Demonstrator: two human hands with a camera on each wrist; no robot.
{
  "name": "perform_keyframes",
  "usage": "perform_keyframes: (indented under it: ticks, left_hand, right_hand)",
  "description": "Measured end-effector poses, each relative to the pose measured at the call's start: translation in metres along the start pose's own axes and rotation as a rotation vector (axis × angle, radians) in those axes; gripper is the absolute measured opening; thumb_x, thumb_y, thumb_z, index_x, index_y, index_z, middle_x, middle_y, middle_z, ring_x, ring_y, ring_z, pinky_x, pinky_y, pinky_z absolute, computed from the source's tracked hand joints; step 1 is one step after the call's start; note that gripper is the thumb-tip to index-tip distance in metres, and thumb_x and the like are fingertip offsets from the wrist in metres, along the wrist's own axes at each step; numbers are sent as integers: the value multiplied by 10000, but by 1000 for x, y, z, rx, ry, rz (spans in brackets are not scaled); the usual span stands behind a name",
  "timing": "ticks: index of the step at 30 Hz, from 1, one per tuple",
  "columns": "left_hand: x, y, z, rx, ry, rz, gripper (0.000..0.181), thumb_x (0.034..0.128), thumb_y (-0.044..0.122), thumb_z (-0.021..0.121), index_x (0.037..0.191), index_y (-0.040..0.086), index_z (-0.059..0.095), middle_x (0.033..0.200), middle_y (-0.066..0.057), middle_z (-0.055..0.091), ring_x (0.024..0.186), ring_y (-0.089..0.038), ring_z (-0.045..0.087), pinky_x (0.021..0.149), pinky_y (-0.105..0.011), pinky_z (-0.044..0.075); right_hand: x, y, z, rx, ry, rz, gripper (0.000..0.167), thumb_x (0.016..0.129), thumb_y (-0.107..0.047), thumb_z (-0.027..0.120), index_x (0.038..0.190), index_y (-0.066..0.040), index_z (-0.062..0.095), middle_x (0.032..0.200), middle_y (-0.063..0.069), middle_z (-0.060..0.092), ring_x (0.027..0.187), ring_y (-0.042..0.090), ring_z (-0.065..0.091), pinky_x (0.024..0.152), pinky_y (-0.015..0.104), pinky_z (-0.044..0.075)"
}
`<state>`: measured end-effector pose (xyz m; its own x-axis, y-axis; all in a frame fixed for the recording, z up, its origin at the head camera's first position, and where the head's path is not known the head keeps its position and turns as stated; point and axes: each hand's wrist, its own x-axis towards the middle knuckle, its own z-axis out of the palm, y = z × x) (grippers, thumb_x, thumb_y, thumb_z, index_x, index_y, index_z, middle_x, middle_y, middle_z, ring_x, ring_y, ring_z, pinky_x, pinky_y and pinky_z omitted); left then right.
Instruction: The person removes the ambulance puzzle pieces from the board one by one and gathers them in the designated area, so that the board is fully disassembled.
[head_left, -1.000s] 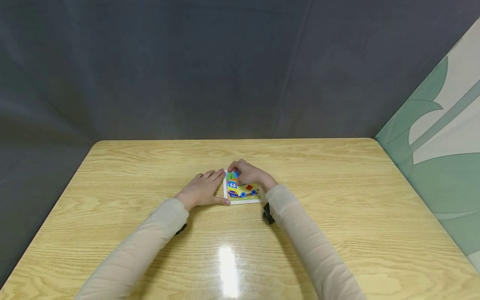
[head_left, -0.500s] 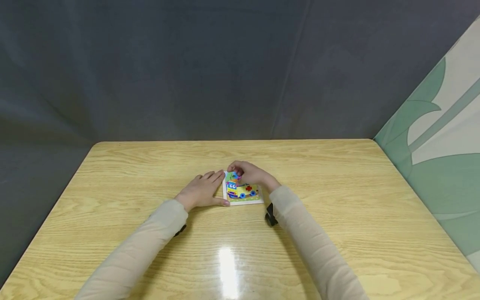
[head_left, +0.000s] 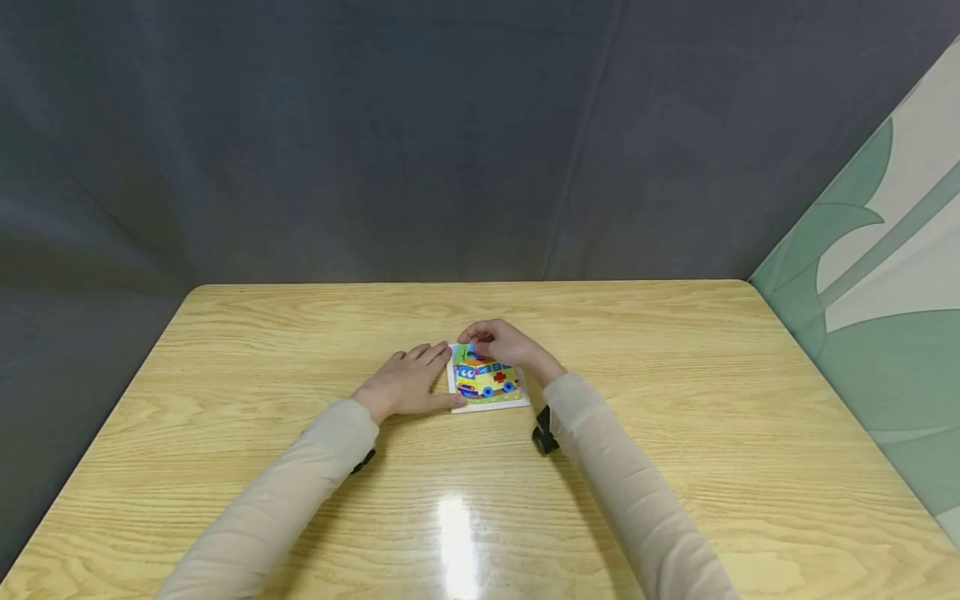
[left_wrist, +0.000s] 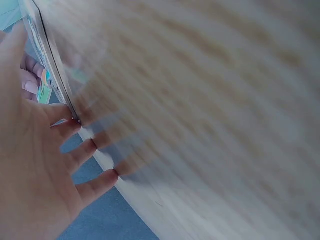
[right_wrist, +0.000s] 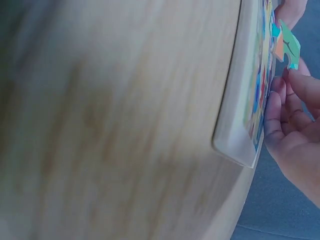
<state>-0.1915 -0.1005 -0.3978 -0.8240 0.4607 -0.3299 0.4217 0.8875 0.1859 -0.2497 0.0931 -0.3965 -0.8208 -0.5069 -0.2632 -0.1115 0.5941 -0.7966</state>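
Observation:
A small white-framed jigsaw puzzle (head_left: 491,407) with a yellow ambulance picture lies flat on the table. My left hand (head_left: 405,385) rests at its left side with fingers spread, the thumb at the frame's near left corner. In the left wrist view, the fingertips of that hand (left_wrist: 35,165) touch the tabletop beside the board's edge. Over the far part of the picture, my right hand (head_left: 512,345) pinches a puzzle piece (right_wrist: 291,46), green with an orange patch. The right wrist view shows this piece tilted up above the board, between thumb and fingers.
The light wood-grain table (head_left: 675,400) stretches out on all sides of the board. A dark curtain (head_left: 375,150) hangs behind its far edge, and a green-and-white patterned panel (head_left: 900,358) stands at the right.
My right hand has shifted slightly, its thumb drawn up from the picture, so more of the ambulance's windows and roof shows. The left hand stays at the frame, almost still.

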Motion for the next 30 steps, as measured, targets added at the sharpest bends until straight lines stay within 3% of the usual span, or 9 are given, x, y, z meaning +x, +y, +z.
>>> perform_keyframes:
  ticks: [6, 15, 21, 30]
  left_hand:
    - [4, 3, 1, 3, 64, -12, 694, 999, 540, 334, 1523, 94, 243, 1590, -95, 240, 1452, -319, 260, 1146, -548, 280]
    - [6, 6, 4, 23, 82, -34, 688, 1002, 519, 353, 1524, 86, 236, 1596, -115, 211, 1447, -328, 264, 1162, -531, 259]
    - [6, 7, 3, 22, 44, -29, 714, 1010, 528, 298, 1545, 87, 127, 1628, -70, 72, 1499, -295, 122, 1210, -518, 135]
    - [6, 8, 2, 76, 3, -53, 702, 1015, 535, 249, 1549, 104, 103, 1628, -66, 71, 1507, -272, 93, 1219, -517, 72]
  right_hand:
    - [0, 0, 0, -10, 25, 40, 264, 990, -57, 467, 1195, -2, 623, 1133, 162, 633, 935, 180, 599, 845, 260, 510]
    - [0, 2, -1, 20, 24, 41, 258, 988, -73, 476, 1190, 6, 615, 1042, 151, 642, 872, 145, 603, 799, 225, 511]
    - [-2, 1, -1, 43, 34, 68, 260, 977, -51, 466, 1178, 36, 607, 1048, 155, 644, 871, 132, 607, 807, 235, 525]
    - [-5, -2, 1, 112, 48, 124, 279, 977, -104, 495, 1201, 20, 604, 1118, 173, 651, 945, 171, 634, 876, 293, 539]
